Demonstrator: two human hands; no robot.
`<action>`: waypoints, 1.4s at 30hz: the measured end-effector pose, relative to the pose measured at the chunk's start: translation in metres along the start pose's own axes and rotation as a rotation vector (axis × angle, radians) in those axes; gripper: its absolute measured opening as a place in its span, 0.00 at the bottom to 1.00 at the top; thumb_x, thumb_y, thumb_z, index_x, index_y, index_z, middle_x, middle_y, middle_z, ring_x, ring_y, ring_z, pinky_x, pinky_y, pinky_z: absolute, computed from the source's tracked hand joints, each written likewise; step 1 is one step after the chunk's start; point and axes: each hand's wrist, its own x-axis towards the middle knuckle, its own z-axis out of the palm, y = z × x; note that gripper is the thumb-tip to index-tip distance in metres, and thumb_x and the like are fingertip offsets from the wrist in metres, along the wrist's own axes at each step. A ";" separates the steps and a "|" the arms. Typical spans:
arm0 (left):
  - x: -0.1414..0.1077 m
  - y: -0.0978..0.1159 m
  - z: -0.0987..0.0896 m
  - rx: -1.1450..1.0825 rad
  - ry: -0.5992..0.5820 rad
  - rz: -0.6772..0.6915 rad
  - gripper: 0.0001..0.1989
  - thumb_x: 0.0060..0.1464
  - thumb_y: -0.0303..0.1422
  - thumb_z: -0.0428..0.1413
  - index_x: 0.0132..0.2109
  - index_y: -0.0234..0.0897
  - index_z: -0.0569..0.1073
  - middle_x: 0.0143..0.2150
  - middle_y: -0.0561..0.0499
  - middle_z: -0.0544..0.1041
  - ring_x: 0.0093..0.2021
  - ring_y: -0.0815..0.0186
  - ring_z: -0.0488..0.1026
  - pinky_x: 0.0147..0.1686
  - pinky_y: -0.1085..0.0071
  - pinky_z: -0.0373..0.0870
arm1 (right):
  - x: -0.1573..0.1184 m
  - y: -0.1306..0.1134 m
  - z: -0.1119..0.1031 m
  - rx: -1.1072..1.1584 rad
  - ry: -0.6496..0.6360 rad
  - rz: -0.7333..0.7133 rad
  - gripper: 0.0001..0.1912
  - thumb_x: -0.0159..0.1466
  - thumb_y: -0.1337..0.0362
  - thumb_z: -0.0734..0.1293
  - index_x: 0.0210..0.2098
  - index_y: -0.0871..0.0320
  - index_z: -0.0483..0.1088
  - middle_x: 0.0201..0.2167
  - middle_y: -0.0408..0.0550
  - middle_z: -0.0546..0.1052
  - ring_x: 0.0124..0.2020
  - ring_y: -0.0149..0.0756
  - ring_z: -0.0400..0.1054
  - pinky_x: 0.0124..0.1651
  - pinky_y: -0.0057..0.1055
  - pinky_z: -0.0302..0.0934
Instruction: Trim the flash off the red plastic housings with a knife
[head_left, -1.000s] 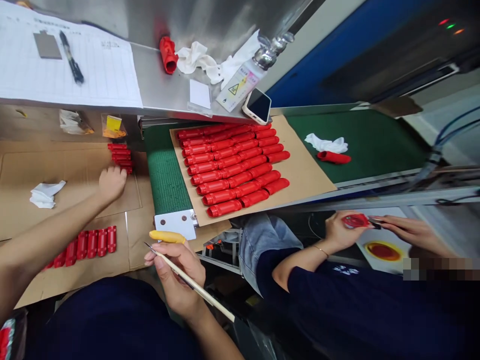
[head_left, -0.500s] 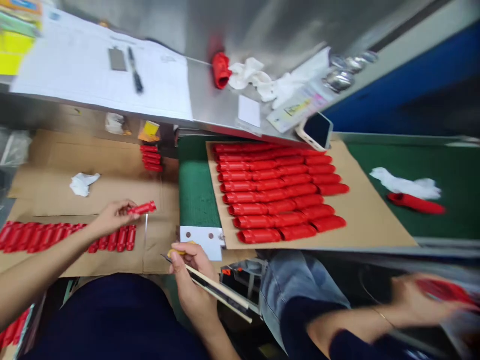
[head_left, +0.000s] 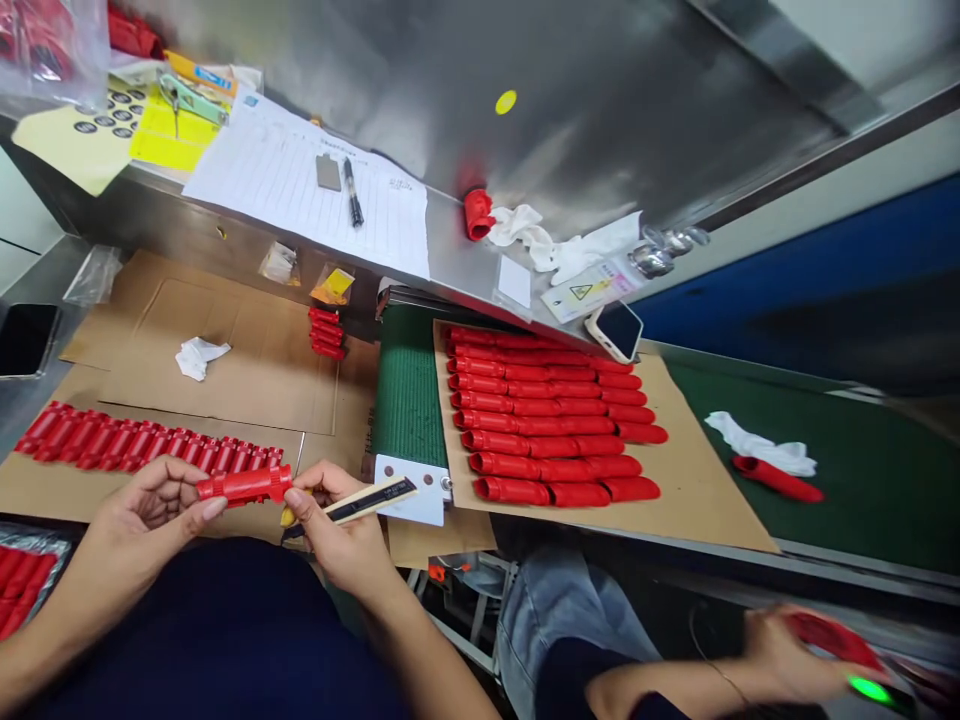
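My left hand [head_left: 146,515] is closed around the left end of a red plastic tube [head_left: 246,486], which lies nearly level in front of my body. My right hand [head_left: 345,535] grips a utility knife [head_left: 367,500] with a pale yellow and black handle; the dark tip points left, below the tube. The right fingers are also at the tube's right end; whether they press on it I cannot tell. Behind the tube, a row of similar red tubes [head_left: 112,440] lies on cardboard [head_left: 225,400]. A short stack of red tubes [head_left: 326,333] sits farther back.
Rows of red tubes [head_left: 555,430] lie on a cardboard sheet [head_left: 697,490] over a green conveyor belt [head_left: 409,390]. Papers [head_left: 300,180], a pen [head_left: 352,195] and a phone [head_left: 616,330] rest on the metal shelf. At right, a co-worker's hand [head_left: 787,655] holds a red piece.
My left hand has brought the red tube nearer my body. My right hand has moved left to the tube's end, the knife turning with it. The view has shifted.
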 end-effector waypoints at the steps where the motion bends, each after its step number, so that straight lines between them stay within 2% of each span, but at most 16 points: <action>1: -0.001 0.000 0.000 -0.018 0.035 0.002 0.20 0.49 0.48 0.75 0.39 0.40 0.81 0.27 0.52 0.79 0.26 0.67 0.74 0.25 0.77 0.72 | 0.000 0.000 0.001 -0.035 0.012 -0.042 0.18 0.72 0.49 0.70 0.33 0.56 0.72 0.24 0.40 0.75 0.21 0.28 0.66 0.25 0.23 0.61; 4: -0.002 0.002 0.000 -0.062 0.014 0.020 0.19 0.56 0.50 0.70 0.39 0.40 0.79 0.25 0.55 0.75 0.23 0.69 0.71 0.22 0.78 0.71 | -0.002 -0.004 0.001 -0.198 0.064 -0.199 0.15 0.73 0.56 0.67 0.33 0.56 0.73 0.25 0.42 0.77 0.24 0.30 0.70 0.29 0.25 0.62; 8: -0.001 0.005 0.002 -0.060 -0.004 0.176 0.13 0.60 0.45 0.68 0.43 0.41 0.81 0.32 0.53 0.78 0.27 0.68 0.78 0.30 0.75 0.79 | -0.007 -0.007 0.002 -0.390 0.131 -0.341 0.14 0.74 0.59 0.65 0.32 0.56 0.72 0.24 0.42 0.75 0.25 0.31 0.69 0.31 0.27 0.61; 11: 0.000 0.003 0.003 -0.061 0.008 0.369 0.09 0.59 0.38 0.70 0.45 0.44 0.83 0.48 0.48 0.81 0.38 0.64 0.83 0.39 0.71 0.84 | -0.008 -0.004 0.008 -0.330 0.154 -0.267 0.15 0.74 0.56 0.66 0.32 0.55 0.69 0.22 0.40 0.73 0.22 0.29 0.66 0.28 0.26 0.58; 13: 0.000 0.000 0.007 -0.086 -0.020 0.400 0.12 0.58 0.35 0.70 0.49 0.45 0.82 0.52 0.47 0.79 0.43 0.62 0.83 0.41 0.71 0.84 | -0.008 0.001 0.014 -0.153 0.128 -0.137 0.17 0.74 0.50 0.68 0.33 0.54 0.67 0.21 0.38 0.72 0.19 0.28 0.64 0.24 0.24 0.56; 16: 0.005 -0.001 0.017 -0.105 -0.010 0.349 0.24 0.51 0.32 0.75 0.54 0.46 0.78 0.49 0.50 0.78 0.43 0.65 0.81 0.42 0.74 0.82 | -0.009 0.007 0.024 0.100 0.077 0.052 0.24 0.71 0.40 0.68 0.34 0.52 0.63 0.19 0.34 0.69 0.14 0.26 0.59 0.17 0.23 0.54; 18: 0.010 -0.001 0.025 -0.123 0.039 0.307 0.26 0.47 0.32 0.77 0.51 0.44 0.77 0.45 0.53 0.78 0.40 0.67 0.79 0.41 0.76 0.80 | -0.009 0.008 0.027 0.101 0.070 0.040 0.24 0.71 0.39 0.68 0.34 0.52 0.63 0.19 0.34 0.69 0.13 0.26 0.58 0.17 0.23 0.53; 22: 0.018 0.003 0.036 -0.180 0.040 0.215 0.17 0.56 0.40 0.72 0.45 0.42 0.75 0.38 0.54 0.77 0.33 0.70 0.75 0.32 0.78 0.75 | -0.010 0.006 0.026 -0.250 0.129 -0.287 0.18 0.75 0.51 0.67 0.32 0.53 0.66 0.19 0.36 0.70 0.17 0.27 0.61 0.23 0.24 0.55; 25: 0.020 0.008 0.039 -0.128 0.089 0.290 0.21 0.48 0.36 0.76 0.45 0.42 0.75 0.37 0.56 0.76 0.33 0.69 0.75 0.34 0.76 0.75 | -0.011 0.008 0.022 -0.489 0.188 -0.543 0.15 0.77 0.56 0.64 0.34 0.54 0.68 0.22 0.39 0.73 0.19 0.28 0.66 0.27 0.26 0.60; 27: 0.021 0.011 0.038 -0.088 0.110 0.332 0.18 0.49 0.36 0.76 0.42 0.41 0.76 0.37 0.56 0.75 0.31 0.70 0.73 0.32 0.75 0.74 | -0.011 0.011 0.020 -0.555 0.201 -0.630 0.14 0.78 0.58 0.63 0.35 0.54 0.68 0.23 0.40 0.75 0.20 0.29 0.68 0.29 0.27 0.62; 29: 0.023 0.012 0.036 -0.093 0.083 0.324 0.12 0.57 0.40 0.71 0.37 0.40 0.77 0.37 0.54 0.76 0.29 0.70 0.71 0.29 0.75 0.71 | -0.010 0.014 0.020 -0.586 0.213 -0.677 0.13 0.78 0.59 0.62 0.36 0.54 0.68 0.23 0.40 0.75 0.20 0.29 0.68 0.29 0.27 0.62; 30: 0.023 0.012 0.034 -0.124 0.071 0.305 0.13 0.61 0.42 0.68 0.36 0.39 0.78 0.37 0.53 0.77 0.28 0.69 0.70 0.28 0.74 0.71 | -0.009 0.015 0.021 -0.597 0.222 -0.702 0.13 0.78 0.60 0.62 0.36 0.54 0.68 0.23 0.40 0.75 0.19 0.29 0.67 0.28 0.28 0.61; 33: 0.024 0.010 0.035 -0.271 0.055 0.209 0.14 0.59 0.46 0.69 0.43 0.40 0.83 0.38 0.51 0.79 0.33 0.66 0.74 0.34 0.74 0.76 | -0.004 0.018 0.024 -0.663 0.257 -0.799 0.12 0.77 0.64 0.63 0.36 0.56 0.70 0.22 0.41 0.74 0.19 0.31 0.65 0.25 0.30 0.58; 36: 0.021 0.015 0.040 -0.381 0.027 0.080 0.28 0.48 0.41 0.77 0.56 0.44 0.83 0.37 0.53 0.81 0.37 0.67 0.77 0.40 0.76 0.78 | -0.001 0.016 0.023 -0.763 0.207 -0.874 0.14 0.77 0.66 0.64 0.34 0.57 0.74 0.20 0.42 0.72 0.19 0.32 0.65 0.23 0.31 0.59; 39: 0.021 0.026 0.038 -0.463 0.016 -0.041 0.39 0.45 0.41 0.79 0.64 0.48 0.78 0.39 0.52 0.84 0.39 0.65 0.81 0.41 0.73 0.81 | -0.003 0.006 0.012 -0.706 0.132 -0.772 0.13 0.76 0.62 0.69 0.36 0.59 0.80 0.32 0.51 0.81 0.26 0.32 0.75 0.30 0.28 0.71; 42: 0.023 0.033 0.030 -0.492 -0.008 -0.107 0.35 0.43 0.43 0.79 0.58 0.46 0.79 0.41 0.49 0.85 0.39 0.61 0.84 0.40 0.68 0.83 | -0.010 -0.009 -0.001 -0.504 0.098 -0.693 0.08 0.75 0.63 0.71 0.49 0.60 0.81 0.49 0.59 0.84 0.45 0.39 0.83 0.49 0.31 0.80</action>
